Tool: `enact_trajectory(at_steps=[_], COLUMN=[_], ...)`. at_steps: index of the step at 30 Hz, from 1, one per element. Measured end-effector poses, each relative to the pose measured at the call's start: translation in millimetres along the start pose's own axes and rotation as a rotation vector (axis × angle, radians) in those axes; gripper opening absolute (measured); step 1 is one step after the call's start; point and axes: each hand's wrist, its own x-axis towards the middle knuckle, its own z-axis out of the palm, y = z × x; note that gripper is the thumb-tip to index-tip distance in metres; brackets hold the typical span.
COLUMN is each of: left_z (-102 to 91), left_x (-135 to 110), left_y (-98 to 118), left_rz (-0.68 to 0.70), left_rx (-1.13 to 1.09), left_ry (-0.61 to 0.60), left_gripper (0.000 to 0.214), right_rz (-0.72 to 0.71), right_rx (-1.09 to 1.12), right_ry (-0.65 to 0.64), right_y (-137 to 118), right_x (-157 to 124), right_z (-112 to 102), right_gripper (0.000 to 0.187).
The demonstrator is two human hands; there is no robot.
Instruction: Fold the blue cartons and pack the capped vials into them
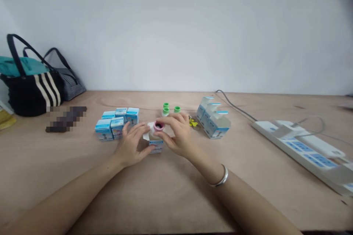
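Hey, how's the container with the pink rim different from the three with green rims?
Rim color: pink on the pink-rimmed container, bright green on the green-rimmed containers.
Place: the pink-rimmed container is in the right hand, at the mouth of the open box; the green-rimmed containers stand on the table, not held.
Both have round, ring-like rims.

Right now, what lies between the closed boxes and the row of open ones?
In the head view: left hand on a box, right hand on a pink-rimmed container, three green-rimmed containers and something yellow.

The open box (156, 147) looks papery, the pink ring (155, 126) plastic, the bracelet (225, 177) glossy metal.
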Motion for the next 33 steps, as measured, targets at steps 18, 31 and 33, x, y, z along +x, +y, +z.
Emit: enact_trajectory(at_steps=[18, 31, 33], left_z=[0.6, 3.2, 3.4], left_x=[-1, -3, -3], left_y=[2, -1, -1], left_rz=[-0.018, -0.003, 0.001], left_rx=[-0.019, -0.022, -0.024], left_ry=[0.021, 0.015, 0.01], left_gripper=[0.052, 0.054, 0.054], right_rz=[0.654, 0.696, 0.682], right_rx=[-0.591, -0.476, -0.449], right_ry=[-0.301, -0.595, -0.568], right_y=[69, 75, 78], right_x=[-21, -30, -30], right_z=[-7, -5, -7], right_gripper=[0.025, 0.015, 0.015])
